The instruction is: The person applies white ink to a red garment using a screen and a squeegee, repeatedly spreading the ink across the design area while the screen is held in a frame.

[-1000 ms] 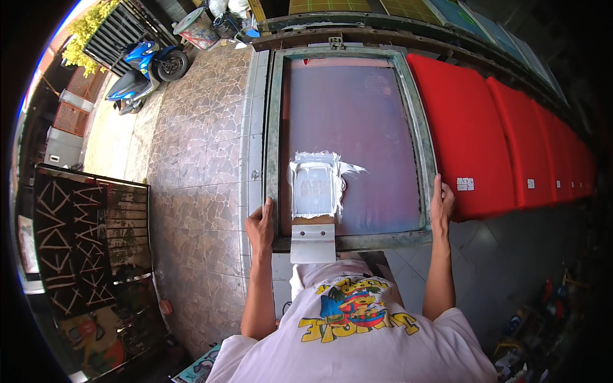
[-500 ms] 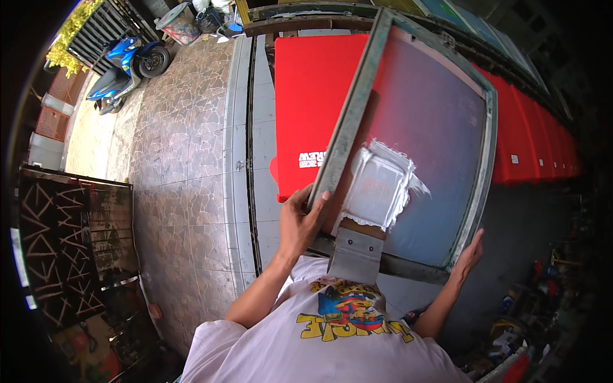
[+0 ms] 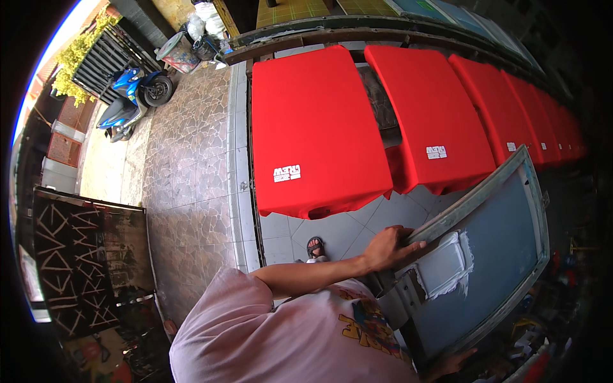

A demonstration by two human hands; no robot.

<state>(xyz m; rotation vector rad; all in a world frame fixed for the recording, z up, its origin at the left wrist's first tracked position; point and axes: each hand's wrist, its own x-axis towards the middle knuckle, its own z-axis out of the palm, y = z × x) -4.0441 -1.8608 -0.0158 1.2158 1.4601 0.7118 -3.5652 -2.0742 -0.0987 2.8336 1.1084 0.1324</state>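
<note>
I hold a screen printing frame [image 3: 501, 258] tilted at the lower right, away from the shirts. My left hand [image 3: 389, 249] grips its upper-left side rail, thumb and fingers around the edge. My right hand [image 3: 454, 362] is at its lower side, partly hidden beneath the rail. White ink [image 3: 447, 263] lies in a thick-edged rectangle on the blue-grey mesh. A metal bracket [image 3: 397, 306] is fixed to the frame's near end. Beyond my hands, a red shirt [image 3: 319, 121] lies flat on a board with a small white print [image 3: 287, 173] near its front edge.
Another red shirt [image 3: 426, 108] and several more run in a row to the right, with white prints. A rail [image 3: 345, 39] runs behind them. Tiled floor [image 3: 338, 239] shows below, with a sandalled foot [image 3: 315, 246]. A blue motorbike [image 3: 131, 96] stands far left.
The printing frame has moved from over the shirts to the right and nearer my body, uncovering the first two shirts. Both hands have gone with it, and my view has turned slightly.
</note>
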